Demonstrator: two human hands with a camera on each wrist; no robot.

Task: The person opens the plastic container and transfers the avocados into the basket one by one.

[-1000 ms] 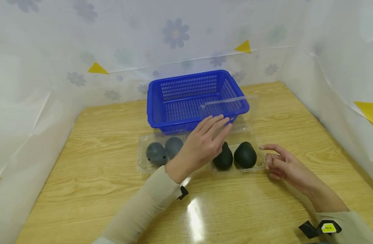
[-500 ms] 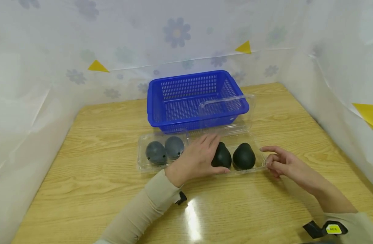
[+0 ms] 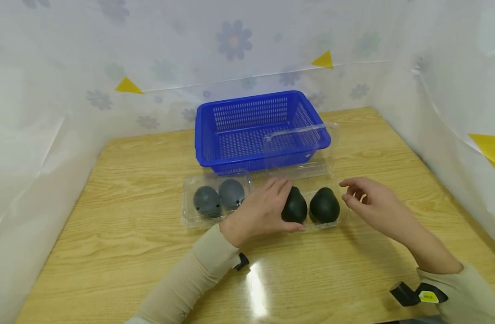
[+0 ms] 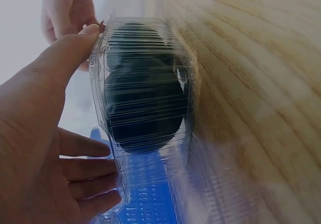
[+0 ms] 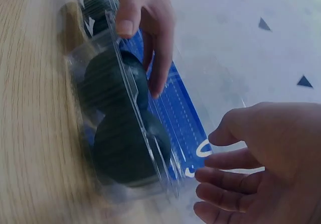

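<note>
Two dark green avocados (image 3: 324, 205) lie in an open clear plastic clamshell box (image 3: 332, 181), whose raised lid (image 3: 300, 144) stands up behind them. My left hand (image 3: 260, 208) spans the left end of this box. Its thumb lies along the front rim, and its fairly straight fingers touch the rim farther back, as the left wrist view shows. My right hand (image 3: 374, 204) is off the box's right end, fingers loosely bent around nothing. In the right wrist view, a gap separates the right fingertips (image 5: 203, 174) from the box.
A second clear clamshell box (image 3: 188, 211) holding two more dark avocados (image 3: 207, 201) stands just left of the open one. Behind both sits a blue plastic basket (image 3: 207, 135), overlapped by the raised lid. White curtains (image 3: 233, 67) edge the wooden table (image 3: 130, 211).
My left hand has come down onto the left end of the open box and stayed there. The right hand has let go of the right end and lifted slightly.
</note>
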